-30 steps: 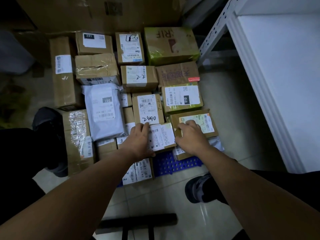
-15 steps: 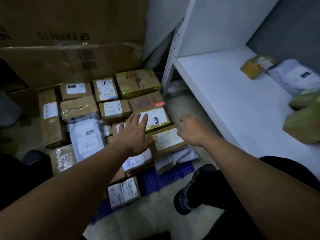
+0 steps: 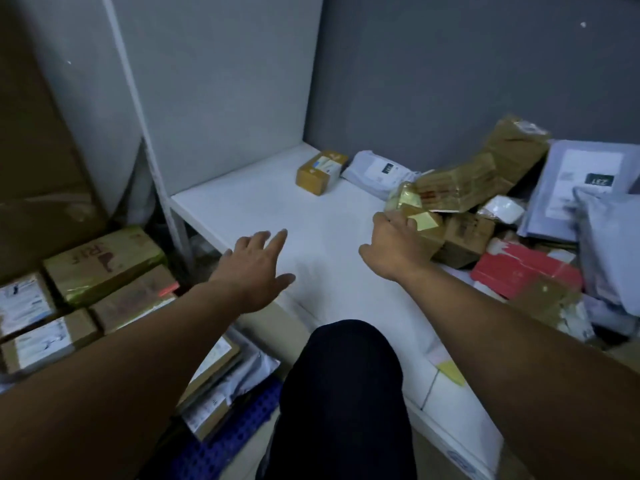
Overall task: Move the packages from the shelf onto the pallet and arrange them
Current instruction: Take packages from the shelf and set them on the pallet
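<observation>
Many packages (image 3: 502, 157) heaped at the right of the shelf (image 3: 277, 202). Above its front edge, left grip (image 3: 252, 268) spread wide; right grip (image 3: 391, 244) against a tape-wrapped box (image 3: 427, 225), closure impossible to tell. Looks light, stiff, tape-slick; calls for clamping across opposite faces.

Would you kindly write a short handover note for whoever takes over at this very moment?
Left hand: open, empty, over the white shelf's front edge.
Right hand: at the tape-wrapped brown cardboard box at the pile's near edge; grip not clear.
Done: many cardboard boxes lie in rows on the blue plastic pallet, lower left.
Left: the pile of boxes and grey mailer bags on the shelf's right, plus a small brown box at the back.
</observation>
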